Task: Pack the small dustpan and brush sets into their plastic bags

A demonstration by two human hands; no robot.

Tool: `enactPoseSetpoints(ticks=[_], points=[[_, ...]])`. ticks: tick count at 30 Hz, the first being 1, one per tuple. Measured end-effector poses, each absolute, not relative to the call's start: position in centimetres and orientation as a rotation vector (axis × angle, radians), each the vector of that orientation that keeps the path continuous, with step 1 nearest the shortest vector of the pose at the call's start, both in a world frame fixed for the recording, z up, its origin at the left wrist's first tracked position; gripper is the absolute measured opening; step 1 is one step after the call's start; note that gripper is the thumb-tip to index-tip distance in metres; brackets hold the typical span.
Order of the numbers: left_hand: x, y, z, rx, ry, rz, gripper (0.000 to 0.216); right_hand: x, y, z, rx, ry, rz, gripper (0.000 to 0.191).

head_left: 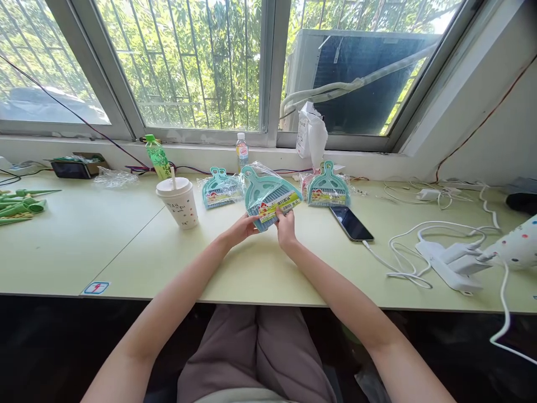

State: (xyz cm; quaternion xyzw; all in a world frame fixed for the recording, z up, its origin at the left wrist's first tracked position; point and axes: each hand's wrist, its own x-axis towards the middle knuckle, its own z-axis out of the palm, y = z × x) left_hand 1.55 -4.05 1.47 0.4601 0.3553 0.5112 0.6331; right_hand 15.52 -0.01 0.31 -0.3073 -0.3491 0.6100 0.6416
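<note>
Both my hands hold a teal mini dustpan and brush set in clear plastic wrap, lifted a little above the pale green table. My left hand pinches its lower left edge. My right hand grips its lower right edge by the label. Two more wrapped teal dustpan sets lie further back: one to the left, one to the right.
A white paper cup with a straw stands left of my hands. A black phone lies right, cabled to a white charger block. A green bottle, a small bottle and a white bag stand by the window. Green plastic items lie far left.
</note>
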Motion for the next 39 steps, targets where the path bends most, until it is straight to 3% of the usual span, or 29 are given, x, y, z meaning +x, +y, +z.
enactPoseSetpoints(ticks=[3, 9, 18, 26, 39], points=[[1.6, -3.8, 1.5, 1.071, 0.763, 1.16, 0.048, 15.7, 0.2, 0.5, -0.685, -0.78, 1.403, 0.032], [1.0, -3.3, 1.9, 1.013, 0.806, 1.499, 0.049, 15.4, 0.0, 0.5, -0.648, -0.822, 1.449, 0.034], [1.5, -4.3, 1.9, 1.132, 0.76, 1.234, 0.049, 16.1, -0.2, 1.5, -0.629, -0.913, 1.352, 0.033], [2.4, -4.4, 2.1, 1.187, 0.884, 1.491, 0.064, 15.8, -0.5, 1.5, -0.604, -0.938, 1.407, 0.039], [2.5, -4.9, 2.8, 1.404, 0.949, 1.47, 0.069, 17.6, 1.9, 2.4, -0.545, -0.782, 1.518, 0.032]])
